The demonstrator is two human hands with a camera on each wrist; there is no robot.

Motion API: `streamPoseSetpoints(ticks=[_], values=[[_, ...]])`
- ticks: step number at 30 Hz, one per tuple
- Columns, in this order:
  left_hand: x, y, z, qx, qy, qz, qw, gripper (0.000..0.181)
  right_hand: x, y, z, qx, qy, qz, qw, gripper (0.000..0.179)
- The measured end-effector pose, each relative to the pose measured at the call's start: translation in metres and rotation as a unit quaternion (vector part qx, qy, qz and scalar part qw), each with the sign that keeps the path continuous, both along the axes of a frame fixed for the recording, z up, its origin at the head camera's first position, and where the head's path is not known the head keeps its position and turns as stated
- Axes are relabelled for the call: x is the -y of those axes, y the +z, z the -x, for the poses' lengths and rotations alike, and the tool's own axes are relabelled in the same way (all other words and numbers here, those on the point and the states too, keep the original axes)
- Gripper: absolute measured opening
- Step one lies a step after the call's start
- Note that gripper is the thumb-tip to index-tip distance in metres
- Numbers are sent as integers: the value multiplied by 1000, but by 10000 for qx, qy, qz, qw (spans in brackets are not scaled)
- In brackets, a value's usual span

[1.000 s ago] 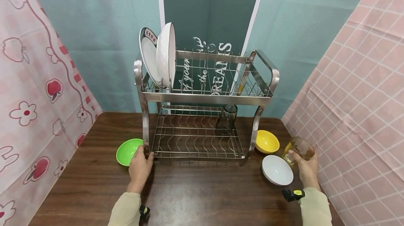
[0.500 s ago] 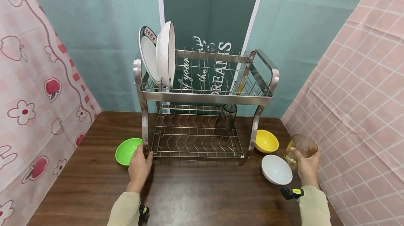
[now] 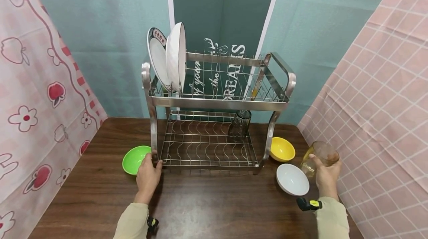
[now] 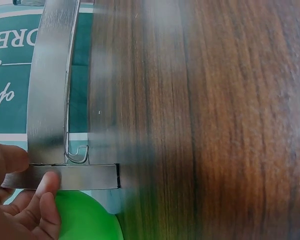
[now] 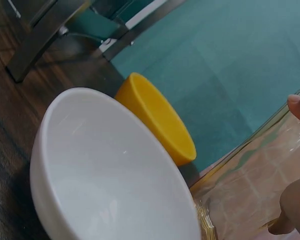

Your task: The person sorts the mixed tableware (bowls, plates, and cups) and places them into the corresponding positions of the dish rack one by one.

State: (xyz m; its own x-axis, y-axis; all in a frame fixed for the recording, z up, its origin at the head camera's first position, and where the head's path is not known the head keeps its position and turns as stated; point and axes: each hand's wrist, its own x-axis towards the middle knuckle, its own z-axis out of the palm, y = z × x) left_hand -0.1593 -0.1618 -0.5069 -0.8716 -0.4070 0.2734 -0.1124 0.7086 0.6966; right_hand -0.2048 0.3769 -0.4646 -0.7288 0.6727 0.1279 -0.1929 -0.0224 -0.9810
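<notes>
My left hand [image 3: 148,176] grips the front left leg of a two-tier metal dish rack [image 3: 217,104]; the left wrist view shows thumb and fingers around that leg. Beside those fingers lies a green bowl [image 3: 134,160], partly behind the hand. At the right, my right hand [image 3: 327,177] holds an amber glass tumbler [image 3: 311,161] with thumb and fingers on its sides. Just left of the tumbler sits a white bowl [image 3: 292,180], large in the right wrist view, with a yellow bowl [image 3: 282,150] behind it.
On the rack's upper tier, a rimmed plate [image 3: 157,59] and a white bowl [image 3: 176,57] stand on edge at the left. A dark glass [image 3: 239,125] stands on the lower tier's right side. A pink checked cloth [image 3: 378,127] hangs close on the right.
My right hand and the amber tumbler have shifted slightly to the right. The left hand stays on the rack leg.
</notes>
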Motion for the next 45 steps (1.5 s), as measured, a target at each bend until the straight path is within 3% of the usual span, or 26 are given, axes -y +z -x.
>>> streamPoseSetpoints(ticks=[7,14,19,26,35,38,45], values=[[1,-1,0,69,-159,129,9998,31,11,17,-10,327,73,-484,9983,84],[5,1,3,206,-431,178,9987,33,28,35,-18,284,165,-563,9979,87],[5,3,4,176,-411,155,9989,32,42,45,-23,350,315,-680,9966,86],[5,4,5,263,-424,177,9986,34,57,55,-26,169,516,29,9985,87],[5,7,8,362,-370,219,9984,35,78,58,-35,-191,792,331,9961,84],[4,8,8,362,-380,181,9985,36,84,57,-38,-68,887,287,9956,79],[5,7,5,500,-365,178,9979,35,93,55,-51,547,1061,-76,9928,87]])
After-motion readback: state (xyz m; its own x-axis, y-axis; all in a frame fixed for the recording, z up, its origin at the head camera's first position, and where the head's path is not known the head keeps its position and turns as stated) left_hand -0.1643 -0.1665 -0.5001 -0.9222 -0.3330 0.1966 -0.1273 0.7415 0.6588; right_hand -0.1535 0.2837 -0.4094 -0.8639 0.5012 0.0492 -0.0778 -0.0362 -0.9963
